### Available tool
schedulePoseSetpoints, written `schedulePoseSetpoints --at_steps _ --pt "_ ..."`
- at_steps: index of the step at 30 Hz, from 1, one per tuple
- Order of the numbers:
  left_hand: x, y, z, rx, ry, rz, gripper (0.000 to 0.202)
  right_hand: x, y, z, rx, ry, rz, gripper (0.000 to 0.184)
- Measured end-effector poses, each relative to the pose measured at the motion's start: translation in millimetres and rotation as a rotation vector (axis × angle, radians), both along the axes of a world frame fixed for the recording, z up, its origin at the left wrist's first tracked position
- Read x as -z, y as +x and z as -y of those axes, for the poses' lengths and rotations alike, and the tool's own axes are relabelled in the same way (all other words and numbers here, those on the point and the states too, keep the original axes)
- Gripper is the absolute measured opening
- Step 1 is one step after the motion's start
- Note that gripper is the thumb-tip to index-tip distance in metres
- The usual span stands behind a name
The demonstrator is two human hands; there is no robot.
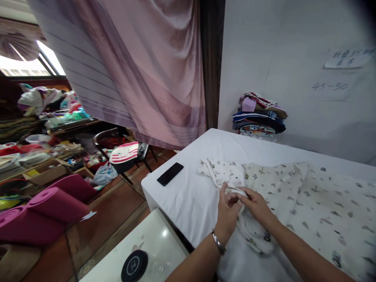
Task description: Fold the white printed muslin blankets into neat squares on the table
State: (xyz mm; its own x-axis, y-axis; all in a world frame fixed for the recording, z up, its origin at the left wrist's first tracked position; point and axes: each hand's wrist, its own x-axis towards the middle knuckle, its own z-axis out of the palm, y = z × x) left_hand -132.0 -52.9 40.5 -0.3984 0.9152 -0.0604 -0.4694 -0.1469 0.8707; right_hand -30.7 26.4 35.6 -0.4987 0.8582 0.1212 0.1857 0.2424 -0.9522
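Observation:
A white garment with a small leaf print lies spread over the white-covered table. My left hand, with a metal bracelet at the wrist, pinches a bunched part of the cloth near its sleeve end. My right hand meets it from the right, fingers closed on the same fold of fabric. Both hands touch each other over the cloth.
A black phone lies near the table's left corner. A stack of folded clothes sits against the wall. A pink curtain hangs behind. Pink rolled mats, a chair and cluttered shelves fill the left. A black round disc rests on a white surface.

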Motion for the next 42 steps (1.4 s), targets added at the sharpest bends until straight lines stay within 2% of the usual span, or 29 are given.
schedulePoseSetpoints --at_steps 4,7,11,15,17,21,24,27,30,33,35,37,40,42 --pt "8.1 -5.2 4.4 -0.085 -0.165 0.38 0.035 9.7 2.0 5.9 0.069 -0.149 -0.106 0.044" --pt "11.0 -10.9 5.4 -0.015 -0.275 0.565 0.019 8.4 4.9 11.6 0.07 -0.163 -0.174 0.043" --pt "13.3 -22.2 -4.8 0.059 -0.26 0.717 0.01 3.3 7.7 17.1 0.045 -0.094 -0.212 0.033" --pt "10.8 -31.0 -18.6 0.019 -0.249 0.806 0.006 0.1 9.8 18.2 0.031 -0.036 -0.153 0.025" --pt "7.5 -31.5 -21.5 0.019 -0.213 0.754 0.001 -2.3 10.3 17.5 0.015 0.021 -0.032 0.023" --pt "0.7 -26.1 -16.4 -0.054 -0.082 0.439 0.025 -10.7 8.0 13.6 0.025 0.19 0.258 0.043" --pt "-1.9 -23.9 -10.1 -0.11 -0.064 0.22 0.034 -18.2 1.6 8.2 0.003 0.343 0.329 0.052" --pt "-3.7 -28.6 -7.4 -0.117 -0.086 0.082 0.027 -25.2 -7.2 1.0 -0.079 0.431 0.319 0.045" --pt "-5.2 -38.8 -6.9 -0.158 -0.07 -0.011 0.025 -31.3 -13.4 -6.6 -0.126 0.298 0.253 0.031" --pt "-5.6 -48.7 -5.0 -0.195 -0.065 -0.063 0.026 -33.5 -12.8 -12.2 -0.142 -0.018 0.087 0.02" --pt "-5.9 -52.8 -2.4 -0.216 -0.078 -0.072 0.025 -31.9 -8.7 -13.3 -0.176 -0.24 -0.005 0.02" --pt "-7.7 -55.3 0.6 -0.229 -0.082 -0.051 0.024 -29.1 -3.1 -12.6 -0.219 -0.395 -0.056 0.022" --pt "-15.0 -58.4 5.1 -0.23 -0.057 0.034 0.026 -27.3 4.9 -13.1 -0.278 -0.485 -0.105 0.022" --pt "-21.2 -60.9 7.8 -0.216 -0.046 0.096 0.032 -28.3 8.4 -17.4 -0.261 -0.521 -0.172 0.022"
